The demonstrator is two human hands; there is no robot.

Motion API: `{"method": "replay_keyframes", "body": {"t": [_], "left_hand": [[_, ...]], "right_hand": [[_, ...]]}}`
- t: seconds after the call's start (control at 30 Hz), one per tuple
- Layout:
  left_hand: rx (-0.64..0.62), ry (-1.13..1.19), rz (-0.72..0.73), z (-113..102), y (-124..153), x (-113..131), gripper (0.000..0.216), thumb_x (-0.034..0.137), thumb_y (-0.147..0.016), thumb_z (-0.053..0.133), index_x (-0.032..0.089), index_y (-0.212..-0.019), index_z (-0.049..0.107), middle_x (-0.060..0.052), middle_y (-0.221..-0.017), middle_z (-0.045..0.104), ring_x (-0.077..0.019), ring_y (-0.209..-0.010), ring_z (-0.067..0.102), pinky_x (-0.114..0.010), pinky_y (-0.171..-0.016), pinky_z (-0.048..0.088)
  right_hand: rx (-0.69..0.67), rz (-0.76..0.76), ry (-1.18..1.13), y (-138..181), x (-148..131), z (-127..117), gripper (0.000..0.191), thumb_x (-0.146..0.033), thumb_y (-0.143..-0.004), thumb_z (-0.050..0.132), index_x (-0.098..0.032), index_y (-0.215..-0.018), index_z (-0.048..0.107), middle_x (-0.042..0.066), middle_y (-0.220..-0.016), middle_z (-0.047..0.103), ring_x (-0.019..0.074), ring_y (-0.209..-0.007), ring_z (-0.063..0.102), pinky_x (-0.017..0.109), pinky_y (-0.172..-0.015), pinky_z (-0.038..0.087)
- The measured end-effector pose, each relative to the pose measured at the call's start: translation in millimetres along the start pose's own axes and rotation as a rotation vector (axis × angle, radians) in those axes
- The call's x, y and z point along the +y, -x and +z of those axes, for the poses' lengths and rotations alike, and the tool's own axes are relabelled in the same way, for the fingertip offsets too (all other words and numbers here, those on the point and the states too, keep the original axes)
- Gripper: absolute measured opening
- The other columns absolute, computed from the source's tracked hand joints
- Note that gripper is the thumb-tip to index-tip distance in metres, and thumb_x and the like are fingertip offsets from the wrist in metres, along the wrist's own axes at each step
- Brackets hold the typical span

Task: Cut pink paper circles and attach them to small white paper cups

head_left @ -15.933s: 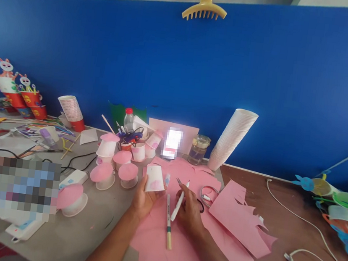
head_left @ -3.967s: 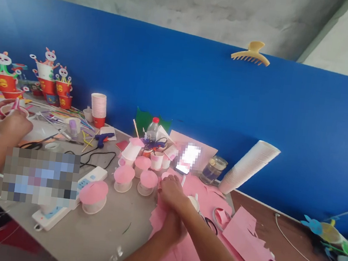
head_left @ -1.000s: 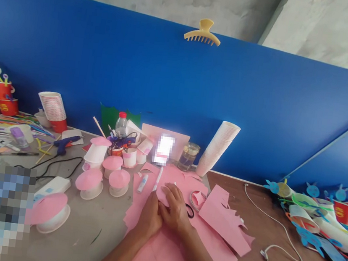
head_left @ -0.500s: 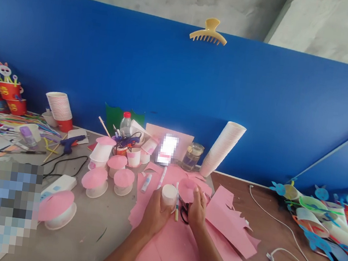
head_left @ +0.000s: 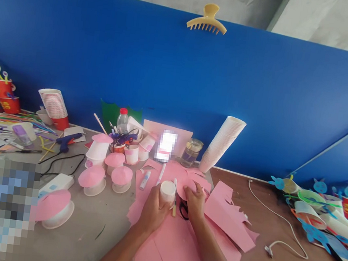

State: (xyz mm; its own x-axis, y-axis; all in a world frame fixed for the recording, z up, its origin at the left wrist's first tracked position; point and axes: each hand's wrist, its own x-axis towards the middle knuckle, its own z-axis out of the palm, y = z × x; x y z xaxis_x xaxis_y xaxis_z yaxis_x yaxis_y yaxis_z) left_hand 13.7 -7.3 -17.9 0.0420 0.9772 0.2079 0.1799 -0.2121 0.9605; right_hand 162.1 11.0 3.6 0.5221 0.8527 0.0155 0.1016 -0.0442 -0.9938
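My left hand [head_left: 152,208] is wrapped round a small white paper cup [head_left: 167,190], held upside down just above the pink paper sheets [head_left: 175,249]. My right hand [head_left: 195,201] pinches a round pink paper piece [head_left: 186,186] right beside the cup. A pen [head_left: 175,196] lies between the two hands and black-handled scissors [head_left: 184,210] lie under the right hand. A glue stick [head_left: 145,180] and a white marker [head_left: 160,173] rest on the pink paper just beyond.
White cups topped with pink discs [head_left: 92,178] stand to the left, near a power strip [head_left: 56,181] and glue gun [head_left: 66,139]. A leaning stack of white cups [head_left: 221,145], a glass jar [head_left: 190,152] and a water bottle [head_left: 122,120] line the blue partition [head_left: 180,76]. A white cable [head_left: 279,228] crosses the brown table at right.
A second ago both hands pressed down on the pink paper. Since then my left hand lifted the white cup and my right hand picked up the pink disc beside it.
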Motion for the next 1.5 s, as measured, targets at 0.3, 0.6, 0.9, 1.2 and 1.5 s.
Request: {"method": "replay_keyframes", "body": {"t": [0.3,0.6,0.9,1.2,1.5], "left_hand": [[0.038,-0.094,0.064,0,0,-3,0.048,0.014,-0.069,0.058,0.019,-0.116,0.051,-0.009,-0.111,0.06,-0.0242,-0.105,0.054,-0.04,-0.091,0.043],[0.163,-0.32,0.193,-8,-4,1,0.046,0.018,-0.072,0.057,0.018,-0.118,0.049,-0.012,-0.114,0.057,-0.0276,-0.109,0.051,-0.045,-0.094,0.041],[0.201,-0.393,0.216,-8,-4,-10,0.07,0.021,-0.077,0.055,0.017,-0.14,0.025,-0.018,-0.137,0.044,-0.0309,-0.126,0.041,-0.048,-0.101,0.035],[0.044,-0.532,0.335,-4,2,-4,0.064,0.012,-0.077,0.051,0.021,-0.137,0.033,-0.014,-0.131,0.048,-0.0297,-0.127,0.04,-0.053,-0.105,0.026],[0.318,-0.453,0.287,-18,-10,-15,0.043,0.028,-0.09,0.04,0.017,-0.131,0.042,-0.017,-0.134,0.045,-0.0291,-0.129,0.036,-0.05,-0.106,0.029]], "right_hand": [[-0.013,-0.094,-0.006,-2,10,0,0.023,-0.04,-0.075,0.056,-0.018,-0.075,0.059,-0.004,-0.058,0.051,0.0121,-0.052,0.043,0.023,-0.05,0.038],[0.052,-0.175,-0.015,-3,18,-1,0.034,-0.047,-0.082,0.049,-0.019,-0.062,0.047,-0.006,-0.054,0.038,0.011,-0.053,0.035,0.023,-0.05,0.032],[0.067,-0.171,-0.053,-5,15,0,0.043,-0.041,-0.073,0.057,-0.016,-0.107,0.056,0.001,-0.072,0.055,0.0161,-0.063,0.05,0.028,-0.057,0.042],[0.055,-0.231,-0.055,-3,12,-1,0.049,-0.039,-0.078,0.052,-0.014,-0.12,0.047,-0.004,-0.066,0.047,0.0132,-0.057,0.044,0.027,-0.056,0.039],[0.084,-0.248,-0.005,-5,17,0,0.047,-0.04,-0.079,0.051,-0.015,-0.118,0.048,-0.002,-0.07,0.05,0.0151,-0.061,0.049,0.029,-0.059,0.041]]}}
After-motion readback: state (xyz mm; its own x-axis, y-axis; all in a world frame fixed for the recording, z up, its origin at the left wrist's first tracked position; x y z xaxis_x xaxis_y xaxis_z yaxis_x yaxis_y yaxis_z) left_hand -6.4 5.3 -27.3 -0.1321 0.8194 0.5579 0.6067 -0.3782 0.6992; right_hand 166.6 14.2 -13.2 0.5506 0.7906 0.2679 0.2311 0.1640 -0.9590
